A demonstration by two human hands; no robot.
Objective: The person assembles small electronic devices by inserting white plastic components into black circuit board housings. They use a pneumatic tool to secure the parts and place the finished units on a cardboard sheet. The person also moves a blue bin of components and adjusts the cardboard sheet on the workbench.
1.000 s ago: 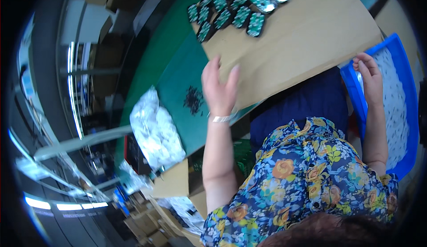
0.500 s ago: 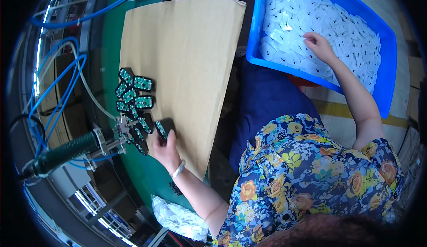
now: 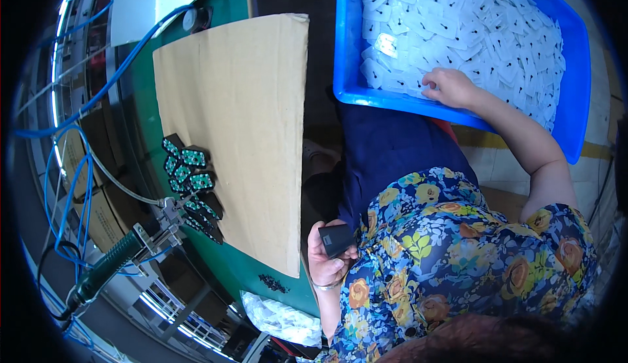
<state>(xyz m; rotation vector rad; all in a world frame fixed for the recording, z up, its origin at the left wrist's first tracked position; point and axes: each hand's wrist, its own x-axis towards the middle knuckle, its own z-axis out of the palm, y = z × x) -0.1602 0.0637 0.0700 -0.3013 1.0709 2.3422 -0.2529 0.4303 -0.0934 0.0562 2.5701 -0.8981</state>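
My left hand (image 3: 327, 261) is closed around a small black plastic case (image 3: 337, 240), held close to my body beyond the cardboard's edge. The case's plain black side with a small label shows; its other face is hidden. Over the near left part of a blue bin (image 3: 392, 102), my right hand (image 3: 449, 88) has its fingers bent together at the heap of whitish translucent pieces (image 3: 458, 29), each with a small dark mark. What these fingers grip, if anything, cannot be made out. Several black cases with green circuit boards (image 3: 193, 157) lie at the cardboard's left edge.
A large cardboard sheet (image 3: 242, 114) covers part of the green table (image 3: 229, 265). A clamped dark green tool (image 3: 108, 268) and blue cables (image 3: 85, 127) stand at left. Small black parts (image 3: 273, 283) lie near a clear bag of white pieces (image 3: 281, 317).
My left hand has carried the black case from beside the boards rightward to my body, its plain side now visible. My right hand has moved nearer the bin's close edge. The view has shifted.
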